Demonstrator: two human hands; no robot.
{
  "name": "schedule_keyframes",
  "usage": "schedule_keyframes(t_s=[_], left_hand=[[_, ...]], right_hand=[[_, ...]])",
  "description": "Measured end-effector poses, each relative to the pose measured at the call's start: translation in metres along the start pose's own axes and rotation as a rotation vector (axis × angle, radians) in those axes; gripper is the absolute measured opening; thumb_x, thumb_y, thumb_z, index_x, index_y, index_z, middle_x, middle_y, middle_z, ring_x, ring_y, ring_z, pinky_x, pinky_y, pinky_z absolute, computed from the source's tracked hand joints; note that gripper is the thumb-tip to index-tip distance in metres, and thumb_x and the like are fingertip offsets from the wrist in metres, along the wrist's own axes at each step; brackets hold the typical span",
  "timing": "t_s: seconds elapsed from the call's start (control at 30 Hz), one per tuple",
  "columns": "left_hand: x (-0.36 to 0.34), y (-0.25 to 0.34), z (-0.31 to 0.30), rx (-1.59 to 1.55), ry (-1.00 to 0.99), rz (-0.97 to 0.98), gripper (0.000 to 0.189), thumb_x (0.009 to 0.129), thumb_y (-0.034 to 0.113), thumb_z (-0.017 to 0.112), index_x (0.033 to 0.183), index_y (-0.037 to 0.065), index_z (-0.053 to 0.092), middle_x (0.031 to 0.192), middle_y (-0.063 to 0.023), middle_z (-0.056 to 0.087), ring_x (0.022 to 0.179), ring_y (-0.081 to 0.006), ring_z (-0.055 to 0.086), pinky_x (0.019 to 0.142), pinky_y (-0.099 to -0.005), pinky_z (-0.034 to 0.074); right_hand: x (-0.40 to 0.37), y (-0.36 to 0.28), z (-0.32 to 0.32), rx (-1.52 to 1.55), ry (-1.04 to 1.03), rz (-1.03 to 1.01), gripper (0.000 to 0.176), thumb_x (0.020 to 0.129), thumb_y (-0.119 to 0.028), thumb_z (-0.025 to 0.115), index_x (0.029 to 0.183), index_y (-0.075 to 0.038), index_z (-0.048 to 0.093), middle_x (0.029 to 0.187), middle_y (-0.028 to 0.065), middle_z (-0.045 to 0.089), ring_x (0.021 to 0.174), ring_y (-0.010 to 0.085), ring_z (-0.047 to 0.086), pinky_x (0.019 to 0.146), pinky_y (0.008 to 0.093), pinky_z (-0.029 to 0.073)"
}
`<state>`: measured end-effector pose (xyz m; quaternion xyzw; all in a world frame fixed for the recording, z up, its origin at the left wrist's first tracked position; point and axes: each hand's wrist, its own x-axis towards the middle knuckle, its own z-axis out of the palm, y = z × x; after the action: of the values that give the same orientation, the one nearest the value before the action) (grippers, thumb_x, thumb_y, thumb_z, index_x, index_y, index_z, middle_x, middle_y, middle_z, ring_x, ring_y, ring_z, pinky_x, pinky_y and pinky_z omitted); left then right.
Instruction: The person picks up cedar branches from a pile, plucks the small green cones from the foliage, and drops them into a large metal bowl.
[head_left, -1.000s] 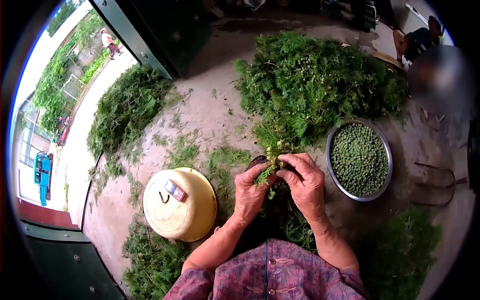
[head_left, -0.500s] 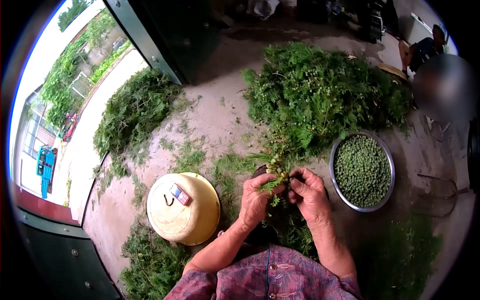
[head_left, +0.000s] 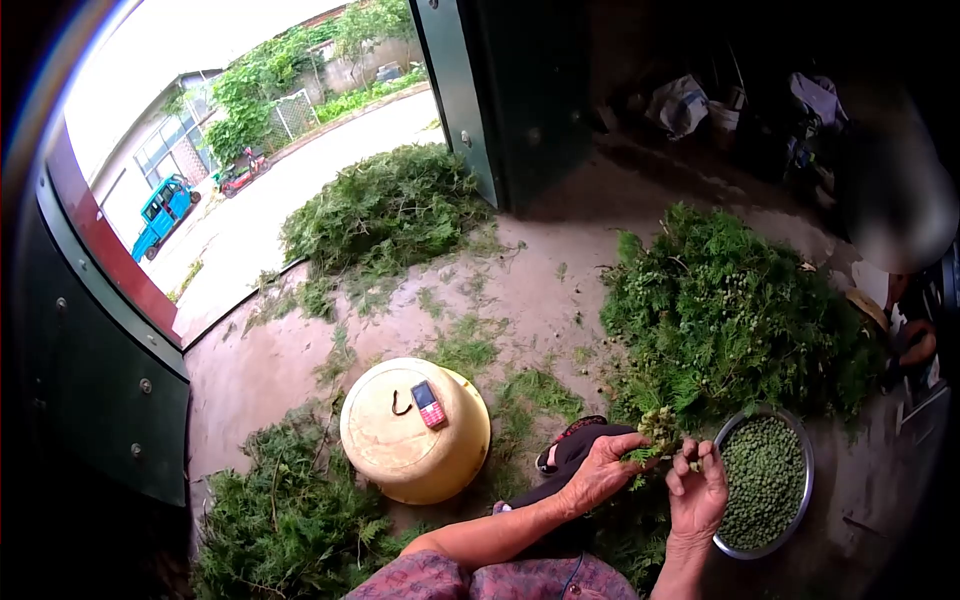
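My left hand (head_left: 603, 472) is closed around a leafy evergreen sprig (head_left: 658, 430) with clusters of small pale-green cones at its top. Close beside the sprig, my right hand (head_left: 698, 492) is raised with its fingers curled in; whatever they hold is too small to make out. A metal bowl (head_left: 809, 480) filled with small green cones (head_left: 760, 485) stands just right of that hand. Beyond both hands rises a large heap of evergreen branches (head_left: 740, 310), many bearing cones. More greenery lies below my hands, partly hidden by them.
An upturned yellowish tub (head_left: 390, 440) stands to the left, with a mobile phone (head_left: 428, 404) and a dark cord (head_left: 401, 404) on top. Other branch piles lie by the doorway (head_left: 385, 210) and at lower left (head_left: 290, 500). A blurred person (head_left: 895, 200) is at far right.
My view has swung left, so the hands and heaps appear further right. The right hand has turned and its fingers have drawn slightly away from the sprig. The left keeps its hold.
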<state>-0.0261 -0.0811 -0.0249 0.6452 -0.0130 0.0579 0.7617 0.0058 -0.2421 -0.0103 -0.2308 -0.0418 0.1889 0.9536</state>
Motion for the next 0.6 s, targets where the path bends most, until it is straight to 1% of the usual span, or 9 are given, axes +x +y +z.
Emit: schedule_keyframes(t_s=[0.1, 0.17, 0.23, 0.27, 0.33, 0.4, 0.43, 0.53, 0.6], left_hand=[[0.000, 0.005, 0.001, -0.007, 0.011, 0.052, 0.017, 0.078, 0.004, 0.063, 0.095, -0.002, 0.061, 0.081, 0.0016, 0.060, 0.076, -0.0057, 0.052, 0.069, -0.0213, 0.044], [-0.003, 0.014, 0.006, -0.279, 0.033, -0.067, 0.014, 0.079, 0.001, 0.060, 0.093, -0.001, 0.062, 0.083, 0.0014, 0.060, 0.075, -0.0066, 0.053, 0.067, -0.0212, 0.043], [-0.002, 0.023, 0.005, -0.070, 0.044, -0.075, 0.012, 0.079, 0.001, 0.059, 0.091, -0.001, 0.063, 0.079, 0.0016, 0.060, 0.070, -0.0058, 0.052, 0.063, -0.0210, 0.043], [-0.001, 0.017, 0.000, 0.121, 0.032, -0.046, 0.011, 0.079, 0.001, 0.060, 0.089, -0.001, 0.063, 0.074, 0.0023, 0.059, 0.068, -0.0055, 0.052, 0.062, -0.0210, 0.043], [-0.002, 0.014, 0.001, 0.129, 0.059, -0.041, 0.009, 0.078, 0.000, 0.061, 0.087, -0.001, 0.063, 0.071, 0.0022, 0.059, 0.067, -0.0050, 0.052, 0.061, -0.0205, 0.043], [-0.002, 0.014, 0.004, 0.150, 0.030, 0.005, 0.011, 0.076, -0.002, 0.061, 0.087, -0.001, 0.062, 0.073, 0.0006, 0.060, 0.069, -0.0056, 0.053, 0.063, -0.0211, 0.044], [-0.001, 0.014, 0.004, 0.164, 0.022, 0.033, 0.013, 0.075, -0.002, 0.062, 0.088, -0.001, 0.062, 0.074, -0.0002, 0.061, 0.070, -0.0059, 0.053, 0.064, -0.0214, 0.044], [-0.001, 0.016, 0.006, 0.253, -0.008, 0.140, 0.018, 0.073, -0.004, 0.063, 0.090, -0.001, 0.061, 0.079, -0.0023, 0.062, 0.073, -0.0070, 0.054, 0.067, -0.0230, 0.045], [0.000, 0.006, 0.002, 0.240, -0.029, 0.147, 0.020, 0.072, -0.005, 0.064, 0.092, -0.001, 0.061, 0.081, -0.0029, 0.061, 0.075, -0.0078, 0.054, 0.068, -0.0243, 0.046]], right_hand=[[-0.003, 0.002, 0.020, -0.044, 0.017, 0.006, 0.018, 0.087, -0.009, 0.053, 0.104, -0.004, 0.050, 0.088, 0.0107, 0.052, 0.068, 0.0175, 0.051, 0.044, 0.0227, 0.041], [-0.005, 0.001, 0.029, -0.136, 0.058, 0.011, 0.020, 0.085, -0.014, 0.059, 0.101, -0.003, 0.054, 0.077, 0.0063, 0.055, 0.057, 0.0115, 0.049, 0.042, 0.0196, 0.036], [-0.008, 0.005, 0.023, -0.457, 0.092, -0.045, 0.017, 0.087, -0.017, 0.059, 0.097, -0.002, 0.058, 0.069, 0.0004, 0.052, 0.051, 0.0069, 0.045, 0.041, 0.0181, 0.029], [-0.009, 0.005, 0.028, -0.571, 0.137, -0.061, 0.014, 0.088, -0.014, 0.056, 0.096, -0.002, 0.058, 0.070, -0.0003, 0.052, 0.051, 0.0054, 0.044, 0.041, 0.0173, 0.030], [-0.012, 0.004, 0.033, -0.666, 0.135, -0.065, 0.013, 0.089, -0.011, 0.053, 0.096, -0.001, 0.059, 0.071, -0.0006, 0.052, 0.052, 0.0047, 0.044, 0.044, 0.0176, 0.032], [-0.011, 0.006, 0.028, -1.014, 0.061, -0.193, 0.017, 0.091, -0.008, 0.049, 0.102, -0.002, 0.060, 0.073, -0.0010, 0.053, 0.052, 0.0038, 0.042, 0.046, 0.0177, 0.033], [-0.011, 0.000, 0.036, -1.239, 0.046, -0.206, 0.020, 0.089, -0.006, 0.051, 0.107, -0.004, 0.060, 0.074, 0.0015, 0.055, 0.055, 0.0076, 0.047, 0.052, 0.0206, 0.039], [-0.002, 0.005, 0.032, -1.495, -0.071, -0.494, 0.022, 0.086, -0.003, 0.054, 0.108, -0.004, 0.060, 0.076, 0.0059, 0.057, 0.062, 0.0131, 0.053, 0.059, 0.0249, 0.044], [-0.002, 0.003, 0.030, -1.440, -0.056, -0.435, 0.023, 0.084, -0.002, 0.057, 0.106, -0.003, 0.060, 0.082, 0.0098, 0.060, 0.073, 0.0169, 0.059, 0.067, 0.0273, 0.046]])
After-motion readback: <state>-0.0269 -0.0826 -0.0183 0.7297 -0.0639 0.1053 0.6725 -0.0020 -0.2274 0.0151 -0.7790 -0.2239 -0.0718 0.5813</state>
